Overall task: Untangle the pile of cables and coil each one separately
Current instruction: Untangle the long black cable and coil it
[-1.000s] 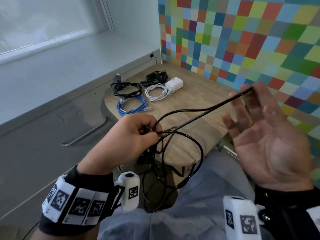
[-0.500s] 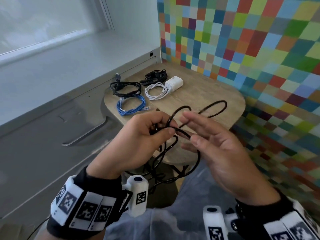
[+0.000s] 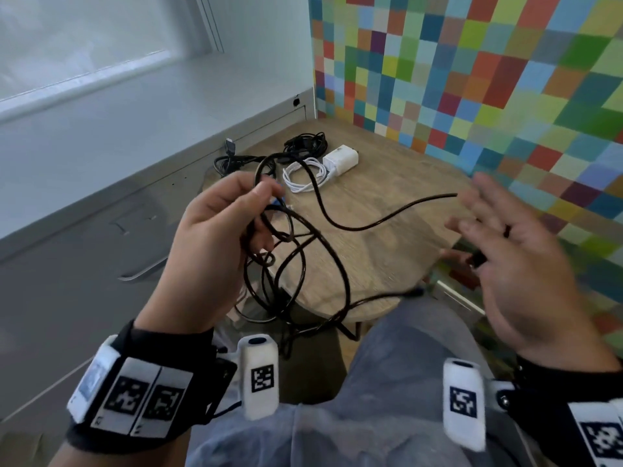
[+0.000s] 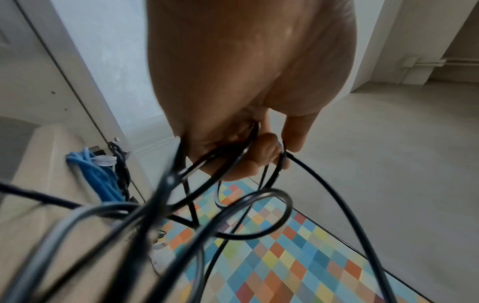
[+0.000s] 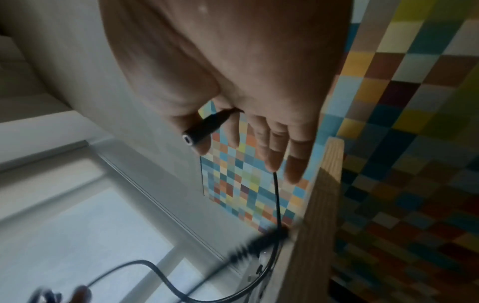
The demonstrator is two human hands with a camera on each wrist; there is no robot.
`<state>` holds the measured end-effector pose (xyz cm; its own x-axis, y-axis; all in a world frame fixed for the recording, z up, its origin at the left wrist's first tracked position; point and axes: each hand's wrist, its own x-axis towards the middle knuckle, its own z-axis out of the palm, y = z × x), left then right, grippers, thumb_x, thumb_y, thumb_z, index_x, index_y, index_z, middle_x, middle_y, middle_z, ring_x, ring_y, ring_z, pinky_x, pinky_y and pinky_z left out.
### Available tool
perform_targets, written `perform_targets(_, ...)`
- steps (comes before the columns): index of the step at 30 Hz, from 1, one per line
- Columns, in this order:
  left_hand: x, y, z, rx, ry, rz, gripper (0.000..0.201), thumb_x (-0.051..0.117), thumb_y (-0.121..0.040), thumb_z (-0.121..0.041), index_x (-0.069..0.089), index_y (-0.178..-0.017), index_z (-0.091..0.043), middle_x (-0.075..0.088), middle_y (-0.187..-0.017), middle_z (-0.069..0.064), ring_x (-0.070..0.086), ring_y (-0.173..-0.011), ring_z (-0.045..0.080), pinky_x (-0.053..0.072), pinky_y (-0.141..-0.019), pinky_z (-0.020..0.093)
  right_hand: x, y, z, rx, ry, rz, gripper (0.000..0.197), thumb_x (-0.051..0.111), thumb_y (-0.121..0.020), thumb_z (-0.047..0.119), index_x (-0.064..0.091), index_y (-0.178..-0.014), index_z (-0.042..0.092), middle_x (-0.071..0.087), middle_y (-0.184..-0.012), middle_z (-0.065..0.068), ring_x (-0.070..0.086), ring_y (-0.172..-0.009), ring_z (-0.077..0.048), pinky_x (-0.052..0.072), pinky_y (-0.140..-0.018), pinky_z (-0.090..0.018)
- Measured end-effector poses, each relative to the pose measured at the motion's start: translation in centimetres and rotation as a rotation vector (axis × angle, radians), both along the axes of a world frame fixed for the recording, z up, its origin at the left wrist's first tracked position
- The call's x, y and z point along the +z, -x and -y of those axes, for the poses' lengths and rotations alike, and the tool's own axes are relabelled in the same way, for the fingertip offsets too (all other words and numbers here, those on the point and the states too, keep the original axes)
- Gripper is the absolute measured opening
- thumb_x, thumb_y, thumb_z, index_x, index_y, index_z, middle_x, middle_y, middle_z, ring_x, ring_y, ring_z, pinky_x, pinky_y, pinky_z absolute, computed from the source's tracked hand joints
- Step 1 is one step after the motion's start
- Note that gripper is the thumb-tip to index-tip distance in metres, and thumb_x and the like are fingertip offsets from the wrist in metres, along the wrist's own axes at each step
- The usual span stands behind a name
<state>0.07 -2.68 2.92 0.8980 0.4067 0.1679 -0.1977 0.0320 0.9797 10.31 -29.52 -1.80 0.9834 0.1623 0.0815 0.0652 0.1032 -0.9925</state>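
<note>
My left hand (image 3: pixel 215 237) grips a loose bundle of black cable (image 3: pixel 371 225) loops above the table's near edge; more loops hang below it. In the left wrist view the curled fingers (image 4: pixel 264 151) hold several strands of the black cable (image 4: pixel 259 215). One strand runs right across the table to my right hand (image 3: pixel 515 264), which is blurred, with straight spread fingers. The cable's black connector (image 5: pixel 204 127) sits pinched between thumb and index finger of the right hand (image 5: pixel 233 71), and the strand comes out past the fingertips.
Coiled cables lie at the far side of the small round wooden table (image 3: pixel 387 257): a black coil (image 3: pixel 236 161), a blue cable (image 4: pixel 95 174) mostly hidden behind my left hand, a white cable (image 3: pixel 305 176) with a white charger (image 3: pixel 340 160), and a black bundle (image 3: pixel 305 144). A checkered wall stands to the right.
My right hand has swung from beside the left hand out to the right, drawing a strand across the table. The left hand has kept its grip and risen toward the coiled cables.
</note>
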Motion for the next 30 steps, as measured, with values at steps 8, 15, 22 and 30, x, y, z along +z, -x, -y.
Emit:
perform_targets(8,0.9,0.4,1.4,-0.193,-0.027,0.022,0.029,0.061,-0.077,-0.024,0.08,-0.098,-0.02,0.054,-0.077,0.004,0.042,-0.064,0.016,0.035,-0.066,0.03,-0.4,0.1,0.3,-0.12,0.485,0.308,0.03,0.067,-0.098,0.02,0.071,-0.119,0.04,0.052,-0.137,0.008,0.052,-0.129,-0.003,0.045,-0.114,-0.042)
perform_targets(15,0.6,0.4,3.9,-0.359,-0.342,-0.074,0.035,0.064,-0.091,-0.005,0.075,-0.118,-0.023,0.066,-0.086,-0.008,0.058,-0.079,0.015,0.046,-0.078,0.035,1.9,4.4,-2.9,0.281,0.209,0.238,0.04,0.068,-0.091,0.043,0.063,-0.131,0.041,0.071,-0.127,0.013,0.064,-0.125,-0.008,0.052,-0.105,-0.039)
perform_targets(22,0.7,0.6,3.1,-0.379,-0.305,-0.123,0.044,0.064,-0.088,-0.004,0.072,-0.126,-0.024,0.073,-0.102,0.014,0.059,-0.086,0.054,0.05,-0.081,0.056,2.2,5.1,-3.5,0.43,-0.085,0.069,0.063,0.078,-0.085,0.036,0.056,-0.142,0.026,0.078,-0.107,-0.01,0.074,-0.108,-0.022,0.056,-0.094,-0.025)
perform_targets(30,0.5,0.5,2.0,-0.265,-0.239,-0.076,0.05,0.06,-0.087,0.006,0.073,-0.122,-0.028,0.072,-0.095,0.002,0.062,-0.082,0.027,0.052,-0.078,0.038,3.5,4.4,-2.4,0.408,-0.352,0.022,0.082,0.09,-0.073,0.044,0.052,-0.146,0.04,0.063,-0.14,-0.011,0.067,-0.097,-0.021,0.06,-0.084,-0.042)
